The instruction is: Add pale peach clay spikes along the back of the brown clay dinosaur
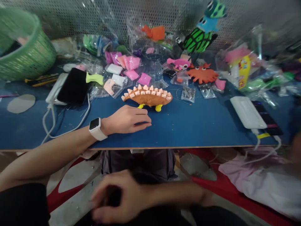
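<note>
- On my feed, a grey perforated panel (77, 18) stands behind the blue tabletop (199, 125).
- I see a thin brown front edge (199, 146).
- Below, I make out red bands (55, 198) around pale grey floor (77, 177).
- The light looks dim.

Just beyond the left hand (129, 120), the spiky toy (150, 99) looks like matt clay, faintly rough; the tabletop (199, 122) beneath is smooth with a dull sheen; farther out, bags (150, 70) of clear, crinkled, glossy plastic; behind the knuckles, a watch strap (99, 134), smooth and rubbery-looking
</note>
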A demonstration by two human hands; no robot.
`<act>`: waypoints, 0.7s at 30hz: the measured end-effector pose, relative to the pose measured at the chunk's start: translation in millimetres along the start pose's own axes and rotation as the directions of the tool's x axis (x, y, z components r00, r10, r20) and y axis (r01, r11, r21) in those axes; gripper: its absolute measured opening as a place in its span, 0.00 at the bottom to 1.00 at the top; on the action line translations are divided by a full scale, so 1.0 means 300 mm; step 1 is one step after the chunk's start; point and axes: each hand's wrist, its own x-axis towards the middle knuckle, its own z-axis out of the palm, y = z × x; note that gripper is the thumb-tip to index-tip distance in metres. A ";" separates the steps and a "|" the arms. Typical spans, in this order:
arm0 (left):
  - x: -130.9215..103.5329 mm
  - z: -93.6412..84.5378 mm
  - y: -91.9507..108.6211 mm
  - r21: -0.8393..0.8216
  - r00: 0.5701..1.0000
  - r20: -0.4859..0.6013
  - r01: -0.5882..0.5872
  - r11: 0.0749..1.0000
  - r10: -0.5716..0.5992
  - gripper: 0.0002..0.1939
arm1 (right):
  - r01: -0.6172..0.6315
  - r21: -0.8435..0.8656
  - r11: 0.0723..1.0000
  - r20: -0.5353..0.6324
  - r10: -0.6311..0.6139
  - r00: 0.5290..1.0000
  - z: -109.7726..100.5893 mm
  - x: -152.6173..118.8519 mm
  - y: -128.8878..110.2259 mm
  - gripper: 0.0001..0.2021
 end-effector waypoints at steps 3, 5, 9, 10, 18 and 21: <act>0.003 -0.003 -0.010 0.052 0.996 0.023 -0.086 0.995 0.084 0.14 | -0.333 0.566 0.754 -0.076 0.450 0.890 0.269 0.161 0.320 0.37; 0.003 -0.006 -0.015 0.080 0.995 0.043 -0.092 0.993 0.088 0.15 | -0.310 0.712 0.630 -0.121 0.545 0.829 0.378 0.233 0.411 0.38; 0.001 -0.005 -0.021 0.125 0.988 0.099 -0.127 0.984 0.115 0.17 | -0.263 0.661 0.703 -0.189 0.495 0.848 0.403 0.297 0.353 0.38; 0.000 -0.003 -0.022 0.127 0.985 0.117 -0.140 0.982 0.126 0.18 | -0.256 0.637 0.727 -0.186 0.467 0.865 0.384 0.311 0.314 0.39; -0.002 0.002 -0.007 0.147 0.966 0.165 -0.226 0.963 0.201 0.19 | -0.259 0.583 0.770 -0.100 0.385 0.918 0.316 0.394 0.208 0.42; 0.000 0.000 0.002 0.186 0.959 0.158 -0.263 0.947 0.235 0.18 | -0.309 0.586 0.749 -0.059 0.421 0.905 0.389 0.357 0.335 0.36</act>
